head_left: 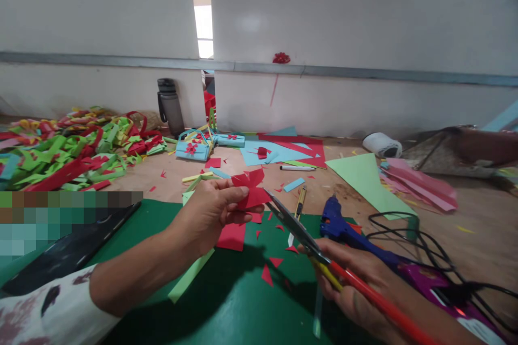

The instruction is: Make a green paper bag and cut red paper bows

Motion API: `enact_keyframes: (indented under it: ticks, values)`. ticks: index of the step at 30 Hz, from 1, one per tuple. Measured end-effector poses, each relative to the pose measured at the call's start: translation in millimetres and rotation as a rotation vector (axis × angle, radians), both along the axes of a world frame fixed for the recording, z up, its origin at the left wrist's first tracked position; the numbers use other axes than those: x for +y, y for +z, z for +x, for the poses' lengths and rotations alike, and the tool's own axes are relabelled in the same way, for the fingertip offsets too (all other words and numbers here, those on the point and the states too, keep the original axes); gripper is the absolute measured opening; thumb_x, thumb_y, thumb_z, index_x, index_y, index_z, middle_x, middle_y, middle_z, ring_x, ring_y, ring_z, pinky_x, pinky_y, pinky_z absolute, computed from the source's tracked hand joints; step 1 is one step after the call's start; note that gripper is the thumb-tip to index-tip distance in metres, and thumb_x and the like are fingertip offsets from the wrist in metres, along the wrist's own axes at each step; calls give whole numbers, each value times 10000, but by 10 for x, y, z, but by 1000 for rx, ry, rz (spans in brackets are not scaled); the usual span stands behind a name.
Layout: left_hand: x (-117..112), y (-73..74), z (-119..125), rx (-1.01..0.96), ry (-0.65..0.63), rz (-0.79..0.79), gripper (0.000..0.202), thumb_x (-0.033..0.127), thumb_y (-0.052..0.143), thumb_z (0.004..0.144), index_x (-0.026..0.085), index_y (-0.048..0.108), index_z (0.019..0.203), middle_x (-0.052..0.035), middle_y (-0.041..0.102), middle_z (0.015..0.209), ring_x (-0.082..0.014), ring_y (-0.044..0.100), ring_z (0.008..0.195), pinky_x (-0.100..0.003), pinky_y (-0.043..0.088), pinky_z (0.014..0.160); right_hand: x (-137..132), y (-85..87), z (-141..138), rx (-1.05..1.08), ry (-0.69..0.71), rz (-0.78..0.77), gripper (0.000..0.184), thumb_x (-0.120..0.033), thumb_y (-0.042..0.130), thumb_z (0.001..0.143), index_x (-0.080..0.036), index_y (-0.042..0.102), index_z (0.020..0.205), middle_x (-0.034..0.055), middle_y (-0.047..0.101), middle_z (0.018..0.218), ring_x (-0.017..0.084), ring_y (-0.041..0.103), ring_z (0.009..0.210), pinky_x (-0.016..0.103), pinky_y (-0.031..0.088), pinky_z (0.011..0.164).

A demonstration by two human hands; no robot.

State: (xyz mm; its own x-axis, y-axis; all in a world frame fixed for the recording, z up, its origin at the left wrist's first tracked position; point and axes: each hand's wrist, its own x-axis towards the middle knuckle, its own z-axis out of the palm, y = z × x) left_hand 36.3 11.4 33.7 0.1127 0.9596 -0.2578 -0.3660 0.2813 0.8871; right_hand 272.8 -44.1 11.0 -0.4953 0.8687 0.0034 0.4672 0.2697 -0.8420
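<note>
My left hand (pixel 210 214) pinches a folded piece of red paper (pixel 251 188) above the green cutting mat (pixel 226 302). My right hand (pixel 356 280) is closed round the red and yellow handles of a pair of scissors (pixel 299 229). The scissor blades are parted, with their tips right at the red paper's lower right edge. Small red offcuts (pixel 272 268) and a larger red sheet (pixel 231 237) lie on the mat below. A pale green paper strip (pixel 190 275) lies under my left wrist.
A blue glue gun (pixel 340 226) with black cable (pixel 421 242) lies right of the scissors. A craft knife (pixel 299 206), a marker (pixel 297 168), green paper (pixel 364 178), pink paper (pixel 421 186), blue paper boxes (pixel 194 150), a strip heap (pixel 68 151), a grey bottle (pixel 170 105) and tape (pixel 382 145) crowd the wooden table.
</note>
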Motion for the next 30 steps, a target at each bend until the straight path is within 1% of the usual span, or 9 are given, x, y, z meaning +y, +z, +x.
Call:
enact_keyframes:
  ticks: [4, 7, 11, 13, 16, 20, 23, 25, 30]
  values:
    - [15, 22, -7, 40, -51, 12, 63, 63, 592, 733, 105, 554, 705, -60, 645, 644, -196, 683, 611, -244, 543, 516, 50, -71, 67, -5, 23, -87, 558, -647, 488, 757, -235, 570, 1124, 7, 561, 681, 132, 496, 551, 192, 422, 466]
    - [28, 44, -8, 75, -91, 24, 81, 65, 607, 710, 103, 555, 661, -59, 640, 632, -189, 676, 584, -245, 539, 507, 89, -119, 63, 26, 35, -137, 569, -650, 502, 748, -211, 588, 1100, 5, 546, 654, 126, 487, 538, 192, 411, 458]
    - [36, 50, -12, 109, -77, 5, 110, 74, 634, 677, 107, 545, 620, -64, 643, 620, -199, 674, 583, -263, 541, 511, 114, -152, 57, 29, 6, -172, 504, -589, 514, 783, -192, 612, 1079, 0, 550, 624, 116, 491, 521, 187, 413, 461]
    - [37, 39, -17, 106, -85, 8, 108, 80, 637, 670, 108, 551, 610, -67, 650, 624, -194, 671, 584, -269, 541, 519, 107, -109, 70, -11, 1, -163, 455, -519, 568, 774, -209, 606, 1104, 0, 583, 648, 125, 518, 538, 190, 429, 476]
    - [37, 21, -30, 126, -92, 21, 118, 93, 643, 667, 110, 554, 592, -37, 625, 580, -184, 664, 570, -281, 541, 541, 77, 18, 68, -66, 26, -150, 479, -398, 653, 725, -238, 564, 1168, -4, 639, 703, 154, 576, 600, 202, 466, 536]
    - [38, 18, -46, 165, -101, 49, 137, 121, 666, 663, 110, 559, 578, -15, 598, 560, -178, 657, 575, -322, 549, 609, 48, 138, 24, -125, 41, -142, 458, -308, 675, 683, -244, 580, 1126, -19, 643, 688, 163, 585, 605, 196, 450, 515]
    - [37, 27, -47, 182, -123, 49, 127, 127, 660, 669, 110, 564, 588, -45, 636, 603, -190, 668, 602, -315, 544, 615, 46, 140, 25, -142, 26, -95, 460, -317, 661, 695, -242, 571, 1140, -21, 625, 688, 155, 562, 598, 192, 427, 496]
    - [38, 32, -44, 190, -126, 42, 120, 127, 656, 672, 110, 568, 593, -61, 654, 628, -199, 676, 625, -303, 540, 608, 50, 125, 46, -123, 43, -97, 482, -373, 631, 724, -239, 543, 1179, -17, 611, 677, 149, 538, 580, 193, 415, 485]
    - [41, 28, -47, 188, -115, 38, 121, 121, 666, 664, 111, 569, 592, -48, 639, 601, -181, 665, 592, -280, 535, 576, 69, 86, 81, -132, 84, -217, 470, -476, 566, 755, -238, 535, 1159, -16, 545, 663, 122, 432, 531, 188, 368, 455]
